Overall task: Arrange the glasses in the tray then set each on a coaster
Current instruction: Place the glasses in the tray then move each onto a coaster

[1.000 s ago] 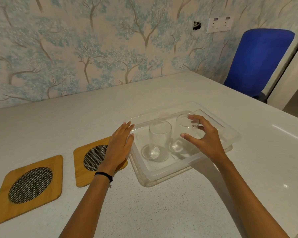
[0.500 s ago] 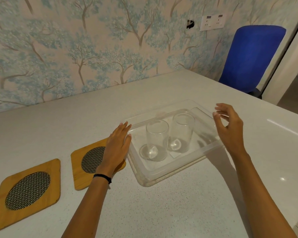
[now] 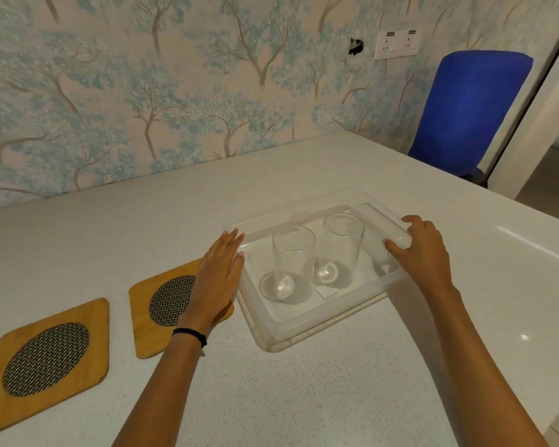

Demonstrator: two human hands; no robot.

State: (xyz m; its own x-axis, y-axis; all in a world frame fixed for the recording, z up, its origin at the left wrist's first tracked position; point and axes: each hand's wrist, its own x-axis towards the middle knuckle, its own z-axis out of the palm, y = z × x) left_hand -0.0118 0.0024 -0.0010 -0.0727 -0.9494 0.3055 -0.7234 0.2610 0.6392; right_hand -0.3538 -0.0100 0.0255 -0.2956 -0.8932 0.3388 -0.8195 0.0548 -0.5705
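Two clear glasses stand upright side by side in a clear plastic tray (image 3: pixel 304 324): the left glass (image 3: pixel 292 262) and the right glass (image 3: pixel 341 250). My right hand (image 3: pixel 420 253) grips the tray's right rim, thumb inside and fingers over the edge. My left hand (image 3: pixel 218 275) lies flat against the tray's left rim, fingers straight, partly covering a wooden coaster (image 3: pixel 155 311) with a metal mesh centre. A second wooden coaster (image 3: pixel 46 359) lies further left.
The white speckled counter (image 3: pixel 304 398) runs to a wall with tree-patterned wallpaper. A blue chair (image 3: pixel 465 111) stands beyond the counter's far right corner. The counter's right edge drops off near the tray's right side.
My right hand let go of the right glass, swung out to the right and closed on the tray's right rim. My left hand stayed at the left rim.
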